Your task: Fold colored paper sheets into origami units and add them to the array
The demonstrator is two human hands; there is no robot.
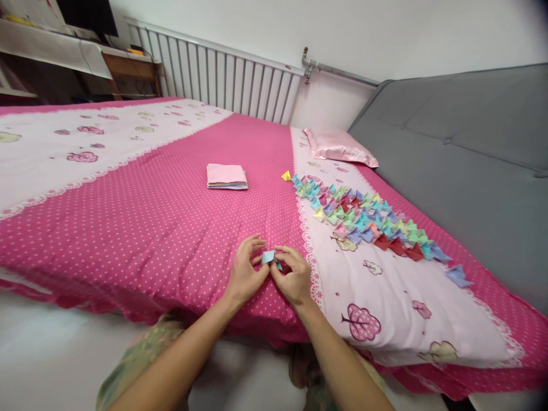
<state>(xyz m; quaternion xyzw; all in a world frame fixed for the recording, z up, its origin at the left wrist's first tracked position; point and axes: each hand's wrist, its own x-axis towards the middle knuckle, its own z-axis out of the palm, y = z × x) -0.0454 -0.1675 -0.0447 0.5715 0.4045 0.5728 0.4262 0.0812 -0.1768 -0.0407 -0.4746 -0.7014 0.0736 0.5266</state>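
Between my two hands is a small light-blue folded paper [268, 257], held just above the pink dotted bedspread [180, 228]. My left hand [247, 268] pinches its left side with thumb and fingers. On the other side, my right hand [294, 274] grips the paper, its fingertips covering part of the folds. Beyond my hands lies a stack of square paper sheets [226, 177], pink on top. To the right, many small folded paper boats [363, 217] in several colours stand close together in rows, with a yellow one [286, 176] at the far end.
A pink satin pillow [338, 147] rests near the grey padded headboard [454, 154]. Behind the bed stand a white radiator [222, 71] and a metal pipe [342, 73]. A desk [55, 51] with a dark monitor [89, 17] is at the far left. My knees are below the bed's near edge.
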